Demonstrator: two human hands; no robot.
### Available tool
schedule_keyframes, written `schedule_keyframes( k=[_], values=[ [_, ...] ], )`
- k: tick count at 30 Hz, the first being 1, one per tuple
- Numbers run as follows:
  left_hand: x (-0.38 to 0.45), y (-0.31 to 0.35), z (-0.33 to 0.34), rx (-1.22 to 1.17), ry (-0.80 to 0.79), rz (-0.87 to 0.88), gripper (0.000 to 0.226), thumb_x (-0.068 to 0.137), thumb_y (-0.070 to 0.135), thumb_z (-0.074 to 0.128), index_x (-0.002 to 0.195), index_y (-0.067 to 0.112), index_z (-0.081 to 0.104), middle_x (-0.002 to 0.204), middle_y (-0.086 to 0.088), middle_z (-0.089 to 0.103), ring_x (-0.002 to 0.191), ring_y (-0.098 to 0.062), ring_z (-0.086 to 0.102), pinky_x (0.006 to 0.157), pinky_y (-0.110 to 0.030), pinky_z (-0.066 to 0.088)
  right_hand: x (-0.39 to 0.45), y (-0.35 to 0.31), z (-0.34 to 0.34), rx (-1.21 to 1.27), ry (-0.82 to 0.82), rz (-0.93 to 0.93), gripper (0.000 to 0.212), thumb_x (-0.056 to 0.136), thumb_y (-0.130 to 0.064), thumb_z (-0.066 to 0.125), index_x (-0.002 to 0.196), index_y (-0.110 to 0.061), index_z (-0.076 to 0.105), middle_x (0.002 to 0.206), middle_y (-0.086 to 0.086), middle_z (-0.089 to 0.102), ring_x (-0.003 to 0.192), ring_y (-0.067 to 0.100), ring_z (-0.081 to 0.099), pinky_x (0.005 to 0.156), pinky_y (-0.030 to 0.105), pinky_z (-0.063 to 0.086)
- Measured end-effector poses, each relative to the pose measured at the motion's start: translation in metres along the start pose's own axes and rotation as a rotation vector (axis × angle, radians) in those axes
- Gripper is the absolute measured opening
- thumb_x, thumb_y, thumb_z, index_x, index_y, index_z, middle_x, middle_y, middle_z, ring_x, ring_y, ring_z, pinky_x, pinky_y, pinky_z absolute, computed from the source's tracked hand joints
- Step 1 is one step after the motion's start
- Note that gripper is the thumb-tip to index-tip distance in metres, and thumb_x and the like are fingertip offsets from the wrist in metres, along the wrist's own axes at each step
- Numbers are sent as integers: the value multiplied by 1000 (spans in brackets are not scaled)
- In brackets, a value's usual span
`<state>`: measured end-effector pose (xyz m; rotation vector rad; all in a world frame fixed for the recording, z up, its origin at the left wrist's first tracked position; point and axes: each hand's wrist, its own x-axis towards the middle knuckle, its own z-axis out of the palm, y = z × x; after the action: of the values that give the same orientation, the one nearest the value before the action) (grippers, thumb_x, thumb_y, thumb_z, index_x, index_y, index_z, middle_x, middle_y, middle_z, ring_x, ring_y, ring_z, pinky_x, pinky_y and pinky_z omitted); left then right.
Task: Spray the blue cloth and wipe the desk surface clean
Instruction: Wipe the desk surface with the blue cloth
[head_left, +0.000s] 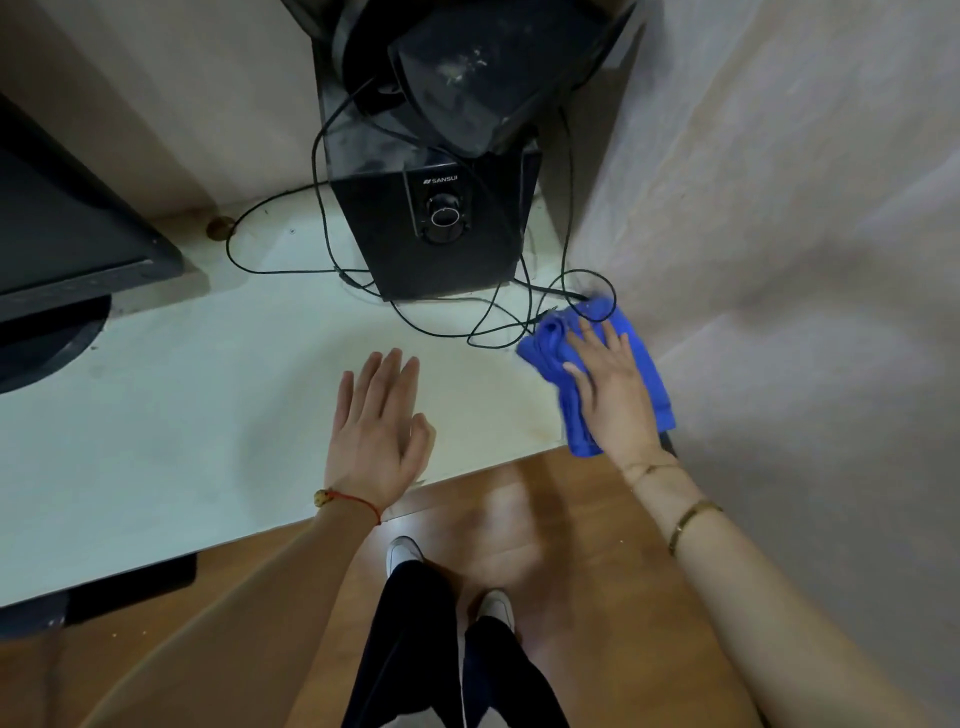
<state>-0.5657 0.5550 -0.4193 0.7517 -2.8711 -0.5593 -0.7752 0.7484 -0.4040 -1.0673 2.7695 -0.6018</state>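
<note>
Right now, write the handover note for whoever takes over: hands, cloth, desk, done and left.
Left hand: open, flat over the white desk surface, holding nothing.
Right hand: open, pressing the crumpled blue cloth flat at the desk's right end by the wall.
No spray bottle in view.
Done: wiping is under way.
Left: marks near the front edge; tangled black cables and the black speaker box block the back.

On the front panel of the black box-shaped speaker (441, 228), which stood on the white desk surface (208, 395), the brand name "SANSUI" was printed in small white letters above the round knob (443, 217). No other text could be read.
</note>
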Motion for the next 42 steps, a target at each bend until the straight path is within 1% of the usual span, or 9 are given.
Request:
schedule_keyframes(
  k=[8, 14, 17, 22, 25, 28, 32, 38, 42],
  values=[
    [-1, 0, -1, -2, 9, 3, 60, 95, 33, 33, 152, 15, 33, 161, -9, 30, 153, -24, 14, 124, -48, 6, -88, -17, 19, -69, -79, -340, 48, 88, -6, 57, 136, -9, 52, 150, 5, 43, 145, 21, 24, 121, 38, 11],
    [0, 1, -1, -21, 8, -1, 60, 95, 33, 34, 152, 16, 33, 161, -8, 30, 153, -23, 13, 124, -48, 6, -9, 2, -1, 51, 30, -20, 42, 101, -18, 46, 141, -6, 47, 148, 13, 45, 142, 36, 31, 120, 44, 18],
    [-1, 1, -1, -12, 5, -1, 61, 94, 32, 35, 152, 14, 34, 161, -9, 30, 153, -25, 14, 124, -49, 7, -27, -17, 15, -19, 14, -87, 42, 100, -20, 43, 140, -8, 49, 147, 11, 46, 142, 33, 33, 119, 48, 23],
    [-1, 0, -2, -16, 13, 12, 61, 94, 32, 36, 152, 14, 35, 160, -10, 30, 152, -26, 16, 124, -49, 7, -86, -36, -3, 264, -101, -143, 38, 93, -6, 45, 129, -9, 60, 135, -3, 57, 134, -3, 36, 114, 18, 22],
    [-1, 3, -3, -26, 16, 9, 60, 94, 32, 37, 152, 14, 35, 160, -10, 30, 152, -26, 15, 124, -49, 7, -84, -43, -40, 517, 4, 26, 39, 92, -2, 45, 126, -12, 61, 111, -12, 65, 96, -12, 59, 83, 6, 40],
    [-2, 3, -3, -31, 20, 7, 61, 93, 32, 37, 151, 14, 36, 160, -10, 32, 152, -27, 17, 124, -50, 8, -69, -55, -50, 468, 86, -98, 44, 89, 7, 45, 128, -9, 60, 123, -4, 63, 112, 2, 58, 96, 17, 43],
    [-1, 2, -3, -20, 20, 10, 60, 93, 32, 36, 151, 13, 37, 159, -10, 33, 151, -27, 18, 124, -50, 9, -55, -37, -2, -30, -76, -263, 56, 90, -6, 59, 144, -18, 46, 152, 7, 41, 139, 26, 39, 115, 43, 33],
    [0, 2, -3, -16, 19, 4, 61, 93, 32, 35, 151, 14, 36, 159, -10, 33, 151, -27, 19, 124, -49, 9, -37, -39, 3, -179, -137, -236, 58, 96, -57, 40, 146, -27, 40, 158, 2, 30, 143, 28, 28, 119, 44, 19],
    [0, 2, -3, -14, 11, 5, 61, 94, 32, 36, 152, 14, 35, 160, -9, 31, 152, -26, 17, 124, -48, 7, -21, -41, 13, -163, -149, -237, 58, 97, -57, 38, 144, -23, 44, 155, 5, 34, 149, 29, 18, 121, 52, 10]
  ],
)
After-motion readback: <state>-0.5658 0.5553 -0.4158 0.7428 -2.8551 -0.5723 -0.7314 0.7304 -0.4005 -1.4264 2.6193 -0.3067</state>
